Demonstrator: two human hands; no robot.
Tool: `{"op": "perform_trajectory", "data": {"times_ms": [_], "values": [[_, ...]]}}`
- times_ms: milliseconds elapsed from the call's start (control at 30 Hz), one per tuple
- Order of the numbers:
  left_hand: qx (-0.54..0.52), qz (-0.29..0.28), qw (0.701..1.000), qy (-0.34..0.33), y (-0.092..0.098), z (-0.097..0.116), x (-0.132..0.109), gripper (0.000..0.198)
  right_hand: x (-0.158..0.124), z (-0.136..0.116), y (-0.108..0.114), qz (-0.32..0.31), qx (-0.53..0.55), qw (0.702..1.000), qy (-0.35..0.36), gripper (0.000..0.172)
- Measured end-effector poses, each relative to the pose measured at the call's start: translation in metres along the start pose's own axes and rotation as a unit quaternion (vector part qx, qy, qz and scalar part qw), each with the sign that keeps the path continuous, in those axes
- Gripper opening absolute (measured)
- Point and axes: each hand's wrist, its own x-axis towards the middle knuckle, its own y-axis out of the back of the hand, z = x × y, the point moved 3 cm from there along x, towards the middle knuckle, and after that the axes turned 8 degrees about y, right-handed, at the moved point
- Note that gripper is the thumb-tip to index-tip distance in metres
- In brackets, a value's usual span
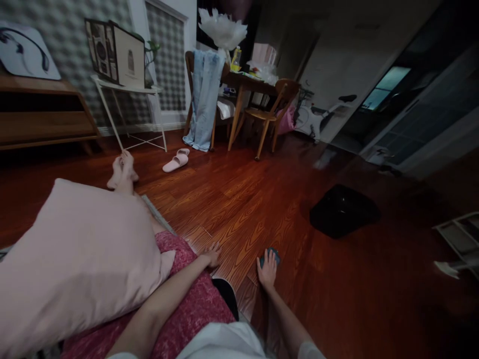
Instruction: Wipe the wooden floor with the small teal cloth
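My left hand (213, 254) rests at the edge of my lap, just above the wood floor (239, 214), its fingers stretched out and holding nothing. On the floor to the right, my right hand (267, 269) lies over a small dark teal thing (276, 253), with its fingers around the top of it. Most of that thing is under the hand, so its kind cannot be made out. A pale pink pillow (86, 259) lies across my legs, over a dark pink patterned garment (179, 249). My bare feet (124, 169) stretch out beyond the pillow.
A glossy black bin-like container (342, 212) sits on the floor at right. Pink slippers (176, 162) lie ahead, near a white side table (153, 91). Farther back are wooden chairs (267, 114), blue jeans (204, 94) and an exercise bike (312, 119). A low shelf (462, 224) stands far right.
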Motion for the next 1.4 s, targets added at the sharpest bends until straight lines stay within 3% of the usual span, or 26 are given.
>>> {"op": "perform_trajectory", "data": {"times_ms": [100, 200, 300, 433, 533, 633, 767, 900, 1033, 1133, 1267, 1400], "values": [[0.005, -0.004, 1.0, 0.002, -0.001, 0.002, 0.001, 0.086, -0.028, 0.019, 0.004, 0.019, -0.01, 1.0, -0.017, 0.085], [0.005, 0.0, 1.0, 0.005, -0.001, 0.003, 0.003, 0.087, -0.058, 0.012, 0.003, 0.029, -0.013, 0.999, -0.029, 0.085], [0.005, -0.002, 1.0, 0.007, -0.002, 0.002, 0.003, 0.087, -0.08, -0.02, -0.004, 0.019, -0.01, 1.0, -0.017, 0.085], [0.004, -0.001, 1.0, 0.004, -0.002, 0.002, 0.003, 0.087, -0.092, -0.078, -0.015, -0.02, 0.007, 0.997, 0.08, 0.077], [0.002, 0.002, 1.0, 0.005, -0.002, 0.002, 0.003, 0.088, -0.084, -0.11, -0.019, -0.045, 0.019, 0.986, 0.159, 0.07], [0.003, 0.003, 1.0, 0.01, -0.002, 0.001, 0.004, 0.09, -0.062, -0.121, -0.016, -0.054, 0.032, 0.975, 0.215, 0.065], [0.002, 0.003, 1.0, 0.004, -0.001, 0.001, 0.002, 0.089, -0.02, -0.101, -0.008, -0.057, 0.045, 0.973, 0.221, 0.061], [0.007, 0.001, 1.0, 0.005, 0.001, 0.001, -0.001, 0.085, 0.003, -0.045, 0.001, -0.032, 0.034, 0.993, 0.104, 0.069], [0.001, 0.002, 1.0, 0.005, 0.0, 0.002, -0.001, 0.085, -0.014, 0.01, 0.009, 0.015, 0.017, 1.0, 0.013, 0.079], [0.001, 0.005, 1.0, 0.004, -0.001, 0.003, 0.001, 0.086, -0.045, 0.021, 0.011, 0.035, 0.01, 0.999, -0.009, 0.081], [0.011, -0.002, 1.0, 0.003, -0.001, 0.003, 0.002, 0.089, -0.088, -0.016, 0.001, 0.022, 0.0, 1.0, -0.001, 0.079], [0.016, 0.001, 1.0, 0.003, -0.002, 0.003, 0.003, 0.087, -0.105, -0.081, -0.015, -0.035, 0.003, 0.995, 0.094, 0.071]]}}
